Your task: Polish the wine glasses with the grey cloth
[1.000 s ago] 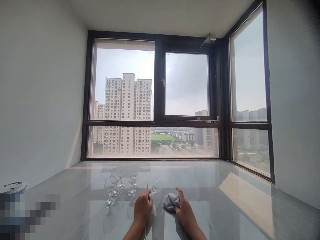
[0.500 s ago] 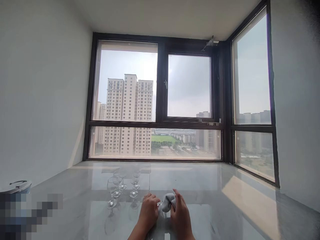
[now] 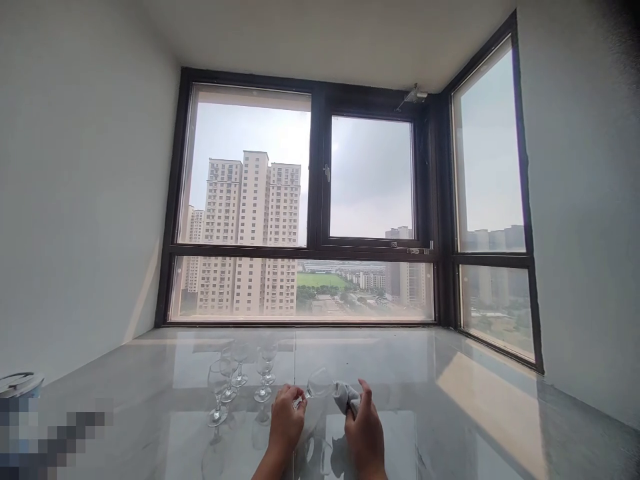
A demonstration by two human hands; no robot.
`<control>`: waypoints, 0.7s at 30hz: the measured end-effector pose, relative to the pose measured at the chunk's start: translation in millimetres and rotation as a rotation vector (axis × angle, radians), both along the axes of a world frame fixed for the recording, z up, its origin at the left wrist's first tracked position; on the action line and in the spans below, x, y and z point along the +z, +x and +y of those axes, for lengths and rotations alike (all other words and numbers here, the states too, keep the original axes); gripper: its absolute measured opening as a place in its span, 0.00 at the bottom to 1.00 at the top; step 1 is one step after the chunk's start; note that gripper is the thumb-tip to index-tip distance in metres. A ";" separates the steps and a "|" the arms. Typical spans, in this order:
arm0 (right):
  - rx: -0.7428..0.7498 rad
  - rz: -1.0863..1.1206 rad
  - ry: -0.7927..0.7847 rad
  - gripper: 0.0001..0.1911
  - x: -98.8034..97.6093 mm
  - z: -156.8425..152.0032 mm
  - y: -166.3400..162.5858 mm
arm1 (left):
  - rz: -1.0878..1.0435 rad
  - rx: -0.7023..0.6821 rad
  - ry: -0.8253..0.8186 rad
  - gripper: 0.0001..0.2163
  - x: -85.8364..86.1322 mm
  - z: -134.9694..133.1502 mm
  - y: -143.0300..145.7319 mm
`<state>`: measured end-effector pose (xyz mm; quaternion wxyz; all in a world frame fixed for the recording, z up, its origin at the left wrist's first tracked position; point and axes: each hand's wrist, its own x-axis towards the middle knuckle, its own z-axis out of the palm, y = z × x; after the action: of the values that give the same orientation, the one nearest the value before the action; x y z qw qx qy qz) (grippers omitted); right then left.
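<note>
We are pinching the glass (image 3: 320,383) by its stem in our left hand (image 3: 288,415), short of the surface's (image 3: 390,370) far edge, bowl pointing sideways toward the cloth (image 3: 345,397) our right hand (image 3: 365,427) is clutching (contact unclear).

Right of the right hand (image 3: 365,427), the sill (image 3: 485,437) offers a broad way through to the side window (image 3: 493,160). Standing glasses (image 3: 217,381) block a low sweep ahead-left of the left hand (image 3: 287,417); the held glass (image 3: 321,383) and cloth (image 3: 345,397) obstruct the gap between the hands.
</note>
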<state>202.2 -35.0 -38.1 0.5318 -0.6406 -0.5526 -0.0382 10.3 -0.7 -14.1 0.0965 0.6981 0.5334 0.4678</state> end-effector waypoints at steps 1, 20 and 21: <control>0.014 -0.026 -0.016 0.30 -0.4 0.0 -2.0 | -0.037 -0.005 0.015 0.08 -1.3 1.3 -0.8; 0.426 -0.129 0.141 0.40 -1.4 -9.3 -20.1 | -0.305 -0.216 -0.142 0.16 -2.4 6.3 6.1; 0.431 -0.115 0.144 0.40 -1.7 -9.0 -20.3 | -0.311 -0.244 -0.160 0.16 -1.9 6.3 6.5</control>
<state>181.9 -44.0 -39.8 0.5396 -0.4648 -0.7019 0.0003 16.8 5.5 -16.0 0.2887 0.6670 0.4589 0.5111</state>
